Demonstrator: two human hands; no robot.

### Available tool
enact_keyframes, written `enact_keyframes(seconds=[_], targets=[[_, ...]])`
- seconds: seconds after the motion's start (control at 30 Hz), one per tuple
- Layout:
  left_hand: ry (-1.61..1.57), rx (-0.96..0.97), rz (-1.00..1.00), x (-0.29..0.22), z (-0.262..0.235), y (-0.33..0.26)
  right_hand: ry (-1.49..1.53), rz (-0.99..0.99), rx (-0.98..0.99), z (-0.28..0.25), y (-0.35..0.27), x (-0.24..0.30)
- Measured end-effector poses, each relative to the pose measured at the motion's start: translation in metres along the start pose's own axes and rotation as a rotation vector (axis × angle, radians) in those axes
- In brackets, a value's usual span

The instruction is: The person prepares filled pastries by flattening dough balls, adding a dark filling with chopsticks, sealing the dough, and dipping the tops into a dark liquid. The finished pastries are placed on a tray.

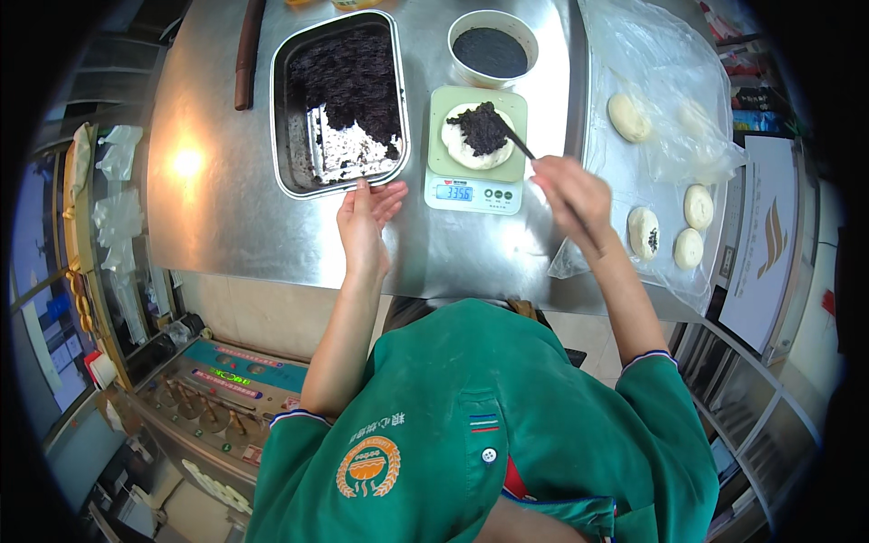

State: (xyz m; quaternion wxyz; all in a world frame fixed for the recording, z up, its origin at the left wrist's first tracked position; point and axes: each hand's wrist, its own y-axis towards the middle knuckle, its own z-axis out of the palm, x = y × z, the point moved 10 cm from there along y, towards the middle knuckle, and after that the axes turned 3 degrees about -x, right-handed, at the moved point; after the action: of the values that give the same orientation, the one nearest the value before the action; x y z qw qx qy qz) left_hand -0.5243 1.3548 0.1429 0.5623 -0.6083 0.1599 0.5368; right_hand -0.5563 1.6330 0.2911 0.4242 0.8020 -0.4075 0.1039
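Observation:
My right hand (577,201) is closed around the handle of a thin dark spatula-like tool (518,140). Its far end meets a clump of dark filling (483,128), and its exact tip shape is lost against it. That filling lies on a flattened round of white dough (469,160) on a pale green kitchen scale (437,163) with a lit display. At the near rim of a deep metal tray (282,136), my left hand (368,222) rests with its thumb against the edge and fingers stretched to the right. Dark filling (348,72) covers the tray's far part; bare metal shows nearer me.
Behind the scale stands a white round tub (454,68) of dark, smooth-topped contents. To the right, several dough balls (698,207) lie on and under clear plastic sheeting (647,54); one (644,233) has dark specks. A brown wooden rolling pin (247,59) lies left of the tray.

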Motion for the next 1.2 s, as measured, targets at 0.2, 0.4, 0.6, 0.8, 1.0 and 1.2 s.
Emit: enact_keyframes(seconds=[0.2,0.4,0.6,0.8,1.0,1.2], targets=[[0.031,0.026,0.006,-0.002,0.002,0.000,-0.181,-0.146,-0.066,0.008,-0.020,0.012],[-0.010,0.007,-0.001,-0.003,0.002,-0.002,-0.108,-0.065,-0.222,-0.026,-0.015,0.018],[-0.056,0.027,0.021,-0.005,0.005,0.001,0.117,-0.170,-0.097,0.024,0.023,0.060],[-0.175,-0.035,0.051,0.001,-0.014,0.005,0.123,-0.358,0.055,0.189,0.081,0.111],[-0.156,0.014,0.110,-0.012,-0.014,0.014,-0.117,-0.087,0.296,0.255,0.101,0.082],[0.119,0.214,-0.014,-0.003,-0.002,-0.003,0.140,0.160,-0.049,0.124,0.030,0.042]])
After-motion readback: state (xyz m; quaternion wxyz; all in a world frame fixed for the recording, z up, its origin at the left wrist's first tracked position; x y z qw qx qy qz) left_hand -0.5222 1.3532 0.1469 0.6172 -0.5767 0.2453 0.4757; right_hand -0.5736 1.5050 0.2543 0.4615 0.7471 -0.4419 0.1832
